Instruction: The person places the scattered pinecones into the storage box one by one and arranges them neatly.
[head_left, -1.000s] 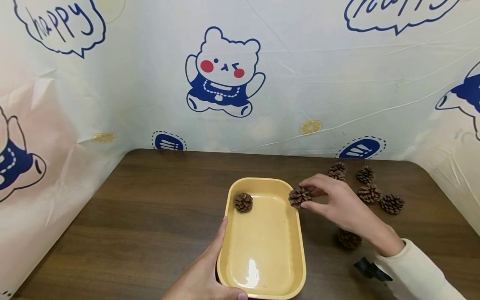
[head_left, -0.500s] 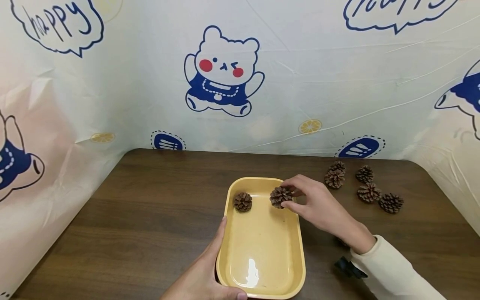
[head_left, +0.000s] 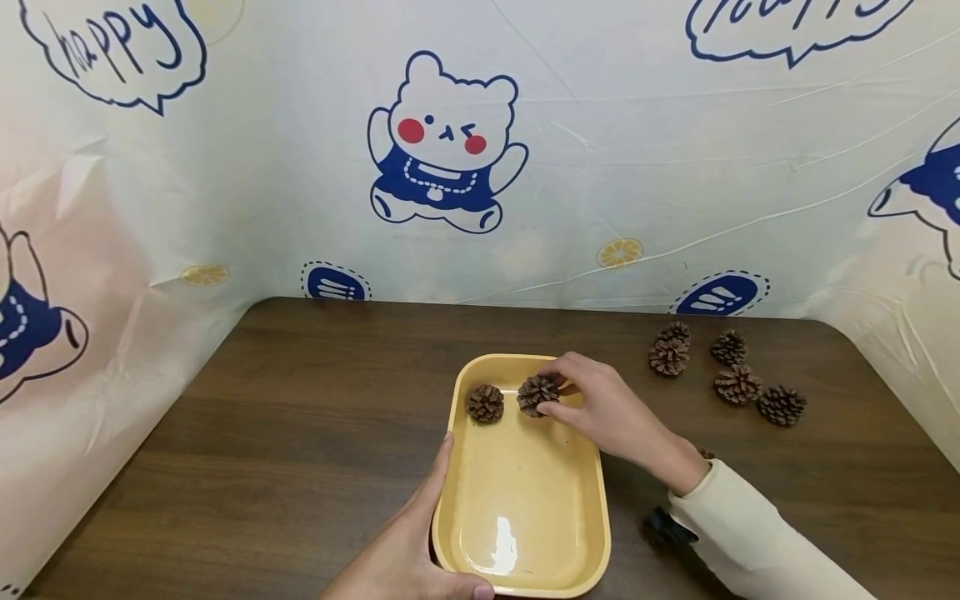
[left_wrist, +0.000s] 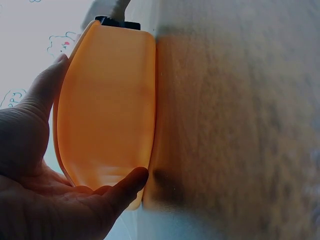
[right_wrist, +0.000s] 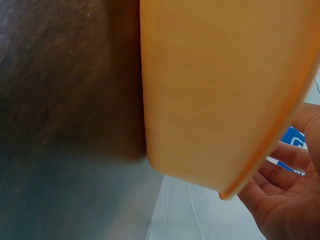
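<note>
In the head view, a yellow rectangular tray [head_left: 525, 500] stands on the table. One brown pine cone [head_left: 486, 404] lies in its far left corner. My right hand [head_left: 600, 408] reaches over the far right rim and pinches a second pine cone [head_left: 537, 395] between thumb and fingers, just right of the first. At the near left corner my left hand [head_left: 408, 533] grips the tray, thumb along the front edge and a finger up the left side. The left wrist view shows that hand [left_wrist: 75, 185] against the tray's outer wall [left_wrist: 110, 105]. In the right wrist view, the wall hides the pinched cone.
Several loose pine cones [head_left: 738, 385] lie on the brown table [head_left: 315, 433] at the back right. Another cone [head_left: 705, 452] is mostly covered by my right wrist. A printed sheet [head_left: 600, 167] with cartoon bears encloses the back and sides.
My right hand has carried its pine cone leftward, from over the tray's right rim to above its far end. My left hand and the tray stay in place.
</note>
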